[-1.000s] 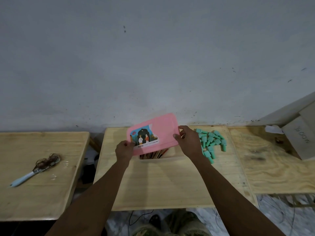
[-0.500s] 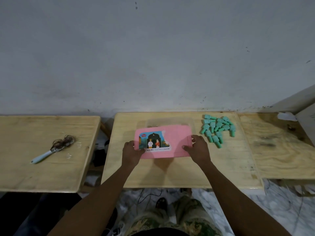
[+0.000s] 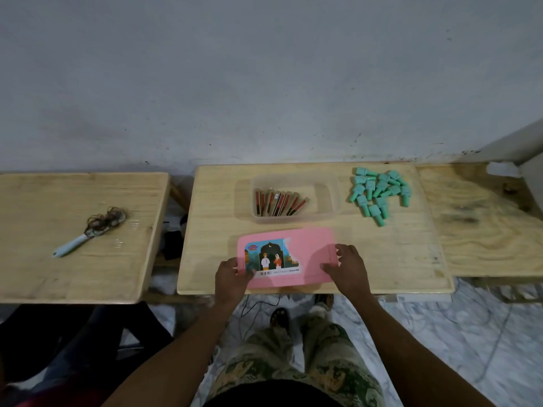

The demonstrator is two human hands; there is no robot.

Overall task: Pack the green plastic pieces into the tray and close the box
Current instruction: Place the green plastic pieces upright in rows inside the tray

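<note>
Against a bare grey wall, the middle wooden surface [image 3: 382,259] carries everything the job needs. My green plastic pieces [image 3: 377,192] lie heaped at its far right corner, loose and touching one another, well apart from my hands. They look light, hard and smooth, small stoppers with a broad head and narrow stem, so I judge a pinch at the head, or a scoop of several, will serve; they may roll or skid on bare wood. Left of the heap sits the clear box [image 3: 293,201], open, with a row of brown-and-red sticks inside; whether a tray lies within I cannot tell through the cloudy wall. Its pink lid [image 3: 308,245] lies flat near the front edge. My left hand [image 3: 232,274] grips its left edge, thumb on top. My right hand [image 3: 349,267] rests on the right end, fingers loosely spread. On the neighbouring surface lies a hairbrush [image 3: 88,233], out of play.
</note>
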